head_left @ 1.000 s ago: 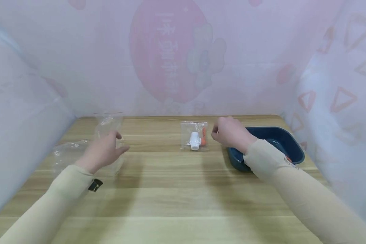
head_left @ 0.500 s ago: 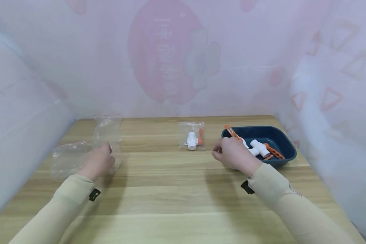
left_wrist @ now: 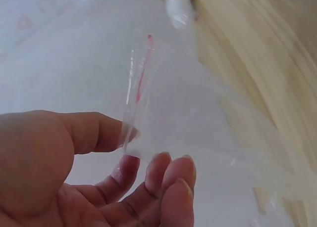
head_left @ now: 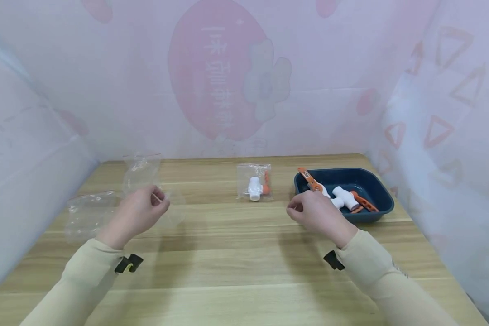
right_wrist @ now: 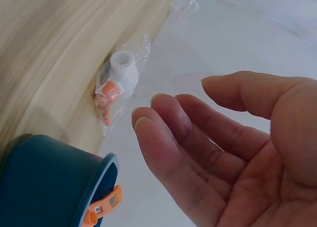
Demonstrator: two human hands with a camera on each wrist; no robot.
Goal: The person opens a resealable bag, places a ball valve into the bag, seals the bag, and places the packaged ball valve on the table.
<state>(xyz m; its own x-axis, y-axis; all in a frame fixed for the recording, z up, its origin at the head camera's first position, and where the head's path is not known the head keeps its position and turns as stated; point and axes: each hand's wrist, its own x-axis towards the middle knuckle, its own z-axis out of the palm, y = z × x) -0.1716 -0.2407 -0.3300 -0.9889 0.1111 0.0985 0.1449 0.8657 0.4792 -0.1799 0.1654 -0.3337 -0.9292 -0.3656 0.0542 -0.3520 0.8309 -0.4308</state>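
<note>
My left hand (head_left: 136,213) pinches the edge of a clear zip bag (left_wrist: 183,98) between thumb and fingertip. A red line runs along the bag's edge in the left wrist view, and the bag hangs flat, with nothing seen inside. My right hand (head_left: 319,215) hovers at the near left of a dark blue basin (head_left: 368,218). Its fingers (right_wrist: 163,143) are loosely bent, thumb apart, holding nothing. In the basin lie white plastic valves (head_left: 344,197) with orange handles, partly hidden by that hand. One orange handle (head_left: 305,174) sticks up over the rim.
Between the hands, toward the back of the wooden table (head_left: 228,267), lies a bagged white valve (head_left: 254,189) with an orange handle. More clear bags (head_left: 90,215) lie at the left, one (head_left: 141,172) near the back edge. Printed curtains enclose the back and sides.
My left hand reached down onto the clear bags, took hold of one and lifted it slightly to the right. My right hand moved from over the basin toward its near left side.
</note>
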